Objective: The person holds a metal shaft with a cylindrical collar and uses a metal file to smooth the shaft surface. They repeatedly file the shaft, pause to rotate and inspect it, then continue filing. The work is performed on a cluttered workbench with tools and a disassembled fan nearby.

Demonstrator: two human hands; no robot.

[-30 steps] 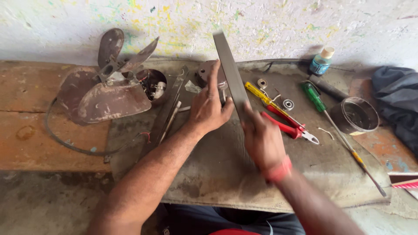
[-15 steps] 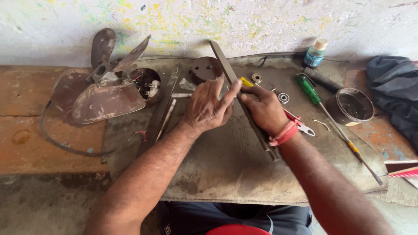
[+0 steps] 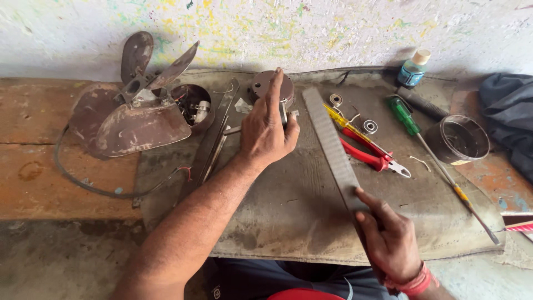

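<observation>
Gripping the flat file point(image 3: 332, 145) with right hand point(image 3: 388, 239) fingers clamped, we are aiming it toward eleven o'clock while our left hand point(image 3: 266, 133) is pinching a small metal part point(image 3: 284, 114).

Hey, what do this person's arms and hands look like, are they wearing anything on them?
Both forearms are bare, with no sleeves or gloves. The right hand has a red band wrapped around its wrist. The left hand wears nothing visible: no ring, watch or band.
</observation>
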